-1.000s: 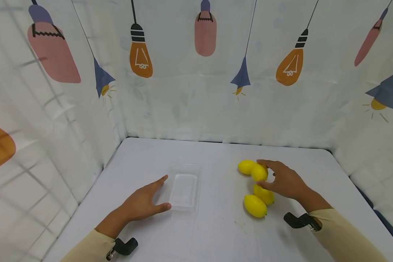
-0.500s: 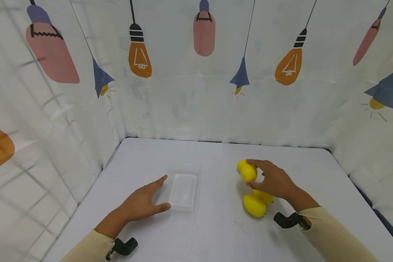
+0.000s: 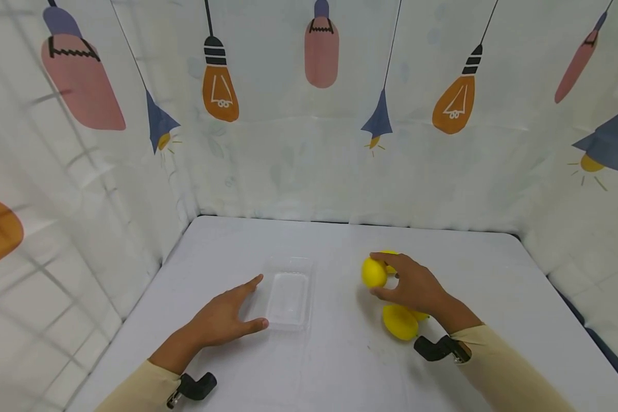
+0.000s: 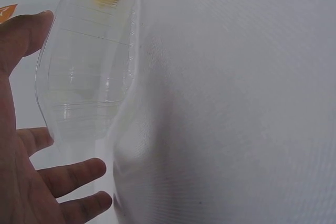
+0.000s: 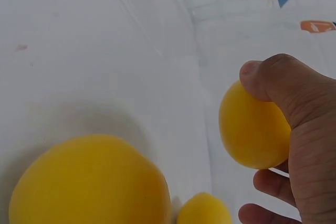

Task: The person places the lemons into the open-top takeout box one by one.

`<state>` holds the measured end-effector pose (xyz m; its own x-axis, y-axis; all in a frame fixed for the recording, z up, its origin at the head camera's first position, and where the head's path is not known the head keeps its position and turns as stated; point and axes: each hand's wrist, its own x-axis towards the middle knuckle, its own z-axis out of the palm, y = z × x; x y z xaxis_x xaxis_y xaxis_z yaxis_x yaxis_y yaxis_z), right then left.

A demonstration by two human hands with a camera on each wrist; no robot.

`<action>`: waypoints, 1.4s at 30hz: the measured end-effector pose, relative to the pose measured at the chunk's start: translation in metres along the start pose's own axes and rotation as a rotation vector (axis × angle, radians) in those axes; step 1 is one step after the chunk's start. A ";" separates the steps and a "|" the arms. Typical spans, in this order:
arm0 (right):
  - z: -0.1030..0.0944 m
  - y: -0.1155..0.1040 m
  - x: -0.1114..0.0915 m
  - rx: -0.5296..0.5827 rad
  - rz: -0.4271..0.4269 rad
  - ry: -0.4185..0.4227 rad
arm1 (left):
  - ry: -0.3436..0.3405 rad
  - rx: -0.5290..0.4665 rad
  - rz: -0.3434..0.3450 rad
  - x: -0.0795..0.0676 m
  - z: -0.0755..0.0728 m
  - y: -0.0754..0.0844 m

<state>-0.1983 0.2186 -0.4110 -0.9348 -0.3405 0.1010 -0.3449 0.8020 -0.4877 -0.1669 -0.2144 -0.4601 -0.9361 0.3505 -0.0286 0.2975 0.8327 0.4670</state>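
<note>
My right hand (image 3: 414, 283) pinches a yellow lemon (image 3: 373, 272) between thumb and fingers, held above the table; the right wrist view shows the held lemon (image 5: 254, 127) with the thumb over it. Behind that hand another lemon (image 3: 389, 253) partly shows. Two more lie below it: one lemon (image 3: 400, 322) in front, and a lemon (image 3: 420, 315) mostly hidden by the wrist. A clear plastic tray (image 3: 289, 297) stands left of the lemons. Beside its left edge my left hand (image 3: 226, 315) is spread, fingertips at the rim; the left wrist view shows the tray (image 4: 84, 66) between thumb and fingers.
The white table (image 3: 340, 372) runs back to a curtain (image 3: 298, 166) printed with lamps and bulbs, which also lines both sides. Each wrist carries a black camera mount, such as the left mount (image 3: 198, 387).
My right hand has lifted the lemon off the group and carried it left, toward the tray. The left hand and tray stay where they were.
</note>
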 end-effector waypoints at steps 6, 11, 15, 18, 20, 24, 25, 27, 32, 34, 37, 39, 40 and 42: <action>0.007 -0.009 0.004 0.043 -0.022 0.000 | -0.002 -0.004 -0.006 0.000 0.000 0.001; 0.011 -0.019 0.008 0.045 -0.017 -0.007 | -0.001 0.003 -0.005 0.000 -0.001 0.002; 0.015 -0.027 0.010 0.033 -0.015 -0.007 | 0.001 0.001 -0.001 0.000 -0.001 0.002; 0.019 -0.032 0.012 0.034 -0.023 0.000 | 0.001 -0.001 0.003 0.000 -0.001 0.001; 0.022 -0.035 0.013 0.041 -0.031 0.000 | 0.003 0.001 0.006 0.000 -0.001 0.001; 0.029 -0.040 0.015 0.057 -0.053 0.000 | 0.000 0.000 0.004 0.000 -0.001 0.001; 0.031 -0.040 0.016 0.056 -0.061 0.001 | -0.001 -0.001 0.004 0.000 -0.001 0.001; 0.035 -0.043 0.017 0.056 -0.077 0.005 | -0.006 -0.007 0.005 -0.001 -0.001 0.001; 0.043 -0.049 0.022 0.022 -0.105 0.014 | -0.012 -0.013 -0.002 -0.002 -0.002 0.001; 0.045 -0.053 0.023 0.013 -0.108 0.009 | -0.010 -0.010 -0.001 -0.001 -0.002 0.001; 0.046 -0.059 0.024 0.024 -0.116 0.002 | -0.004 -0.005 0.008 0.000 -0.001 0.000; 0.048 -0.062 0.025 0.028 -0.122 -0.003 | -0.003 0.000 0.010 0.000 0.000 -0.001; 0.049 -0.063 0.026 0.028 -0.127 -0.004 | -0.002 0.000 0.010 0.001 0.001 -0.001; 0.052 -0.065 0.027 0.028 -0.135 -0.008 | -0.001 0.004 0.007 0.001 0.001 -0.002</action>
<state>-0.1970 0.1315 -0.4213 -0.8792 -0.4486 0.1603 -0.4649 0.7346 -0.4941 -0.1680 -0.2153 -0.4621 -0.9338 0.3569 -0.0267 0.3047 0.8318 0.4639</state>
